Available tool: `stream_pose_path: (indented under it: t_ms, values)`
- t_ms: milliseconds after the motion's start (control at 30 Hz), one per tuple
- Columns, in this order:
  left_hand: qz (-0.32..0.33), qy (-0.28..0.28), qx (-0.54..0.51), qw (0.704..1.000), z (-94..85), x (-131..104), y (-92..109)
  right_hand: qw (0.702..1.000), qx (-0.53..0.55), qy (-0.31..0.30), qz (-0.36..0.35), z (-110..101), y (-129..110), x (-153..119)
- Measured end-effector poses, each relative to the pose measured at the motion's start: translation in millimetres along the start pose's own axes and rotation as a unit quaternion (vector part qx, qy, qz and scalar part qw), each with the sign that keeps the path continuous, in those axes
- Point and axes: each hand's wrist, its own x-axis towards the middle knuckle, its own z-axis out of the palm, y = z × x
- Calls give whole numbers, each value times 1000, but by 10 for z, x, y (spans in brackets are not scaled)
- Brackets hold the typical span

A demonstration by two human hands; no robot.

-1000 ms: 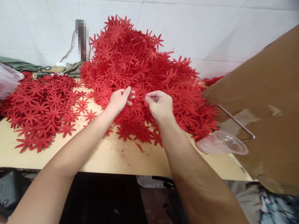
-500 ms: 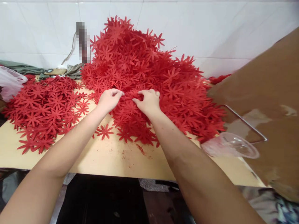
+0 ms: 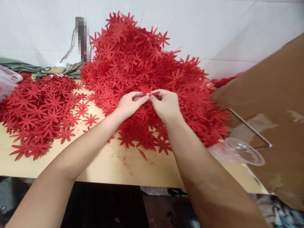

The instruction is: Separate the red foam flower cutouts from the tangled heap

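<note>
Both hands meet in front of a tall heap of red flower-shaped cutouts (image 3: 137, 63). My left hand (image 3: 130, 104) pinches a red flower cutout (image 3: 147, 90) between thumb and fingers. On its other side my right hand (image 3: 168, 104) is closed on the same cutout, a petal showing between thumb and forefinger. The fingertips nearly touch, and part of the cutout is hidden behind them. It is hard to tell whether it is one layer or more. More cutouts lie beneath and around the hands.
A lower pile of red cutouts (image 3: 40, 107) spreads over the left of the wooden table (image 3: 106, 167). At the right stand a clear plastic tub (image 3: 245, 152) and a large brown cardboard sheet (image 3: 273, 95). Plastic bag (image 3: 8, 80) at far left; white tiled wall (image 3: 201, 25) behind.
My hands were apart over the heap. Now they are together, the left having moved right, with a red flower cutout held between them. The view has shifted slightly.
</note>
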Motion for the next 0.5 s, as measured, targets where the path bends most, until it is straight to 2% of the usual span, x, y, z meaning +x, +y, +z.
stream_pose_path:
  t_ms: [133, 267, 367, 433, 500]
  values:
    - [-11, 46, -19, 999, 37, 44, -5, 998, 52, 38, 18, 28, 26, -39]
    - [9, 116, 25, 993, -104, 63, 32, 993, 48, 103, 29, -112, 151, 43]
    - [8, 110, 42, 993, -264, 71, 66, 991, -19, 125, 34, -273, 280, 133]
    - [5, 84, 76, 994, -356, 78, 69, 988, -101, 114, 15, -325, 321, 157]
    - [0, 73, 130, 989, -414, 87, 50, 978, -191, 85, -25, -288, 299, 143]
